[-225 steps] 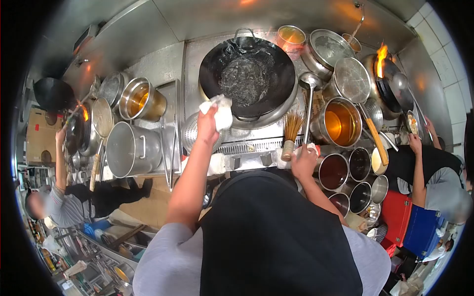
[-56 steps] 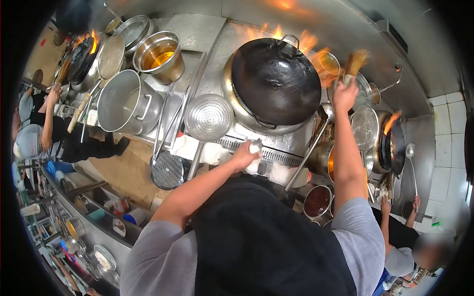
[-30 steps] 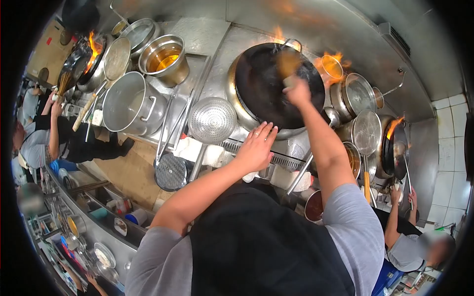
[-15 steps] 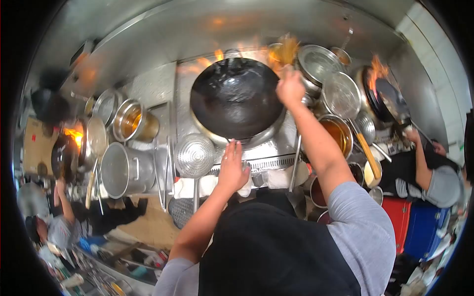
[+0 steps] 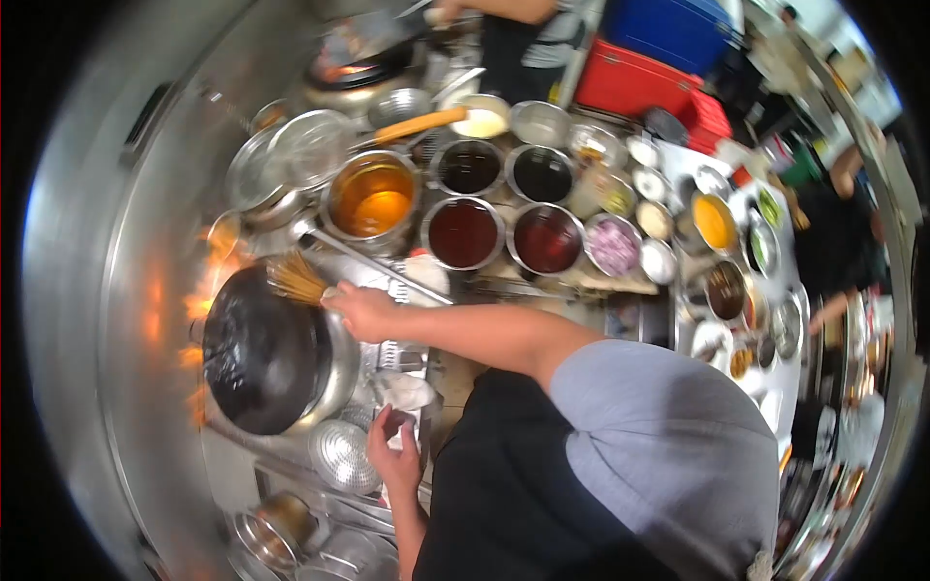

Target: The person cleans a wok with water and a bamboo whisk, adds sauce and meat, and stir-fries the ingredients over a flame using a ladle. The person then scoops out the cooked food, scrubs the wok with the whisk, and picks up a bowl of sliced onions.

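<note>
A big black wok [image 5: 257,358] sits on its burner at the left, with flames [image 5: 197,308] licking up round its far rim. My right hand [image 5: 360,310] is shut on a bamboo wok brush [image 5: 295,279], whose bristles reach over the wok's upper rim. My left hand [image 5: 395,453] rests at the stove's front edge with its fingers loosely apart, just below a white cloth [image 5: 407,391]; it holds nothing that I can see.
A ladle [image 5: 373,257] lies between the wok and a pot of amber oil [image 5: 373,198]. Steel pots of dark sauces [image 5: 463,232] and several small condiment bowls [image 5: 715,221] spread to the right. A perforated strainer [image 5: 341,455] lies below the wok. Other people stand at the top [image 5: 513,24] and right [image 5: 838,208].
The view has swung round, so the wok now lies at the left. My right hand has brought the brush to the wok's rim. My left hand has slid off the stove front to beside the cloth.
</note>
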`<state>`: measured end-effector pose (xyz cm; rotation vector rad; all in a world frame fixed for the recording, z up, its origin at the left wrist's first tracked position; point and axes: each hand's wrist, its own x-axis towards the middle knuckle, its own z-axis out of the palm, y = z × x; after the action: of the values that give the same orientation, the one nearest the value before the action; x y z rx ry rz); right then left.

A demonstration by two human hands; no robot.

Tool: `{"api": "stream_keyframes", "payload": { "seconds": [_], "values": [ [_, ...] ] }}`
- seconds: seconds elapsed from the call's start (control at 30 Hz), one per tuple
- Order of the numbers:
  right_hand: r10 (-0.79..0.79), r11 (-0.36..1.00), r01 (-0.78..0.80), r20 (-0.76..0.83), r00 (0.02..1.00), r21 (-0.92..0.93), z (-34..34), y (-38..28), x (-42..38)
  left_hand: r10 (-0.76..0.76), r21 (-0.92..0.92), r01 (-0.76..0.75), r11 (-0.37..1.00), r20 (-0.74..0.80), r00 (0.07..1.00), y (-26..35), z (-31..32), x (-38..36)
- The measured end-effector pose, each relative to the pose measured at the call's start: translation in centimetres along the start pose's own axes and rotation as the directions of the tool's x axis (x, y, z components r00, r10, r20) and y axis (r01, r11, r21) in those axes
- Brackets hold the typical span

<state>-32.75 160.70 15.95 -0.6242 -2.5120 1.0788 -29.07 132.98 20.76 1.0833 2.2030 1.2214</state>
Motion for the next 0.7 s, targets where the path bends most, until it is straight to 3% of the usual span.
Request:
{"api": "stream_keyframes", "payload": {
  "seconds": [0.03, 0.07, 0.13, 0.2, 0.23, 0.27, 0.33, 0.37, 0.4, 0.5, 0.6, 0.67, 0.7],
  "values": [
    [0.063, 0.997, -0.063, -0.014, 0.998, 0.037, 1.3, 1.4, -1.4, -0.007, -0.039, 0.008, 0.999, 0.029, 1.000, -0.7, 0.0, -0.8],
    [0.099, 0.995, -0.100, -0.025, 0.995, -0.020, 2.1, 2.1, -2.9, -0.017, -0.071, 0.022, 0.997, 0.061, 0.998, -1.5, -0.2, -1.6],
    [0.231, 0.965, -0.209, 0.139, 0.963, -0.158, 2.2, 2.7, -5.6, -0.020, -0.071, 0.030, 0.997, 0.140, 0.990, -1.2, -0.3, -2.3],
    [0.353, 0.902, -0.298, 0.134, 0.926, -0.313, 4.8, 5.1, -7.6, -0.003, -0.065, 0.016, 0.998, 0.188, 0.982, 0.8, -0.1, -2.4],
    [0.283, 0.925, -0.249, 0.084, 0.955, -0.287, 6.0, 6.5, -8.9, 0.024, -0.071, -0.009, 0.997, 0.212, 0.977, 1.4, 0.3, -2.2],
    [0.353, 0.932, -0.339, 0.112, 0.929, -0.128, 5.8, 7.0, -9.4, 0.058, -0.093, -0.037, 0.995, 0.232, 0.971, 1.8, 0.5, -2.2],
    [0.208, 0.940, -0.166, 0.116, 0.971, -0.300, 3.6, 5.8, -11.6, 0.093, -0.120, -0.061, 0.991, 0.276, 0.957, 3.1, 1.2, -1.8],
    [0.247, 0.933, -0.189, 0.164, 0.955, -0.305, 2.0, 4.5, -12.2, 0.068, -0.137, -0.030, 0.990, 0.285, 0.956, 4.3, 1.8, -1.6],
    [0.201, 0.956, -0.186, 0.043, 0.979, -0.229, 1.9, 4.2, -13.3, 0.044, -0.158, 0.003, 0.987, 0.297, 0.954, 4.9, 2.3, -1.7],
    [0.181, 0.983, -0.181, 0.011, 0.983, -0.033, -2.7, 1.8, -18.7, 0.077, -0.202, -0.001, 0.979, 0.371, 0.926, 4.3, 3.9, -1.2],
    [0.194, 0.981, -0.196, -0.138, 0.971, 0.003, -7.6, 2.0, -29.1, 0.087, -0.244, 0.032, 0.969, 0.463, 0.882, 3.8, 6.1, -0.7],
    [0.271, 0.962, -0.263, -0.212, 0.939, 0.067, -11.3, 4.2, -37.9, 0.097, -0.271, 0.052, 0.961, 0.508, 0.856, 4.2, 8.0, -0.8],
    [0.391, 0.919, -0.386, -0.281, 0.877, 0.076, -13.1, 5.2, -42.6, 0.072, -0.255, 0.083, 0.963, 0.543, 0.836, 5.0, 8.8, -0.9]
  ]
}}
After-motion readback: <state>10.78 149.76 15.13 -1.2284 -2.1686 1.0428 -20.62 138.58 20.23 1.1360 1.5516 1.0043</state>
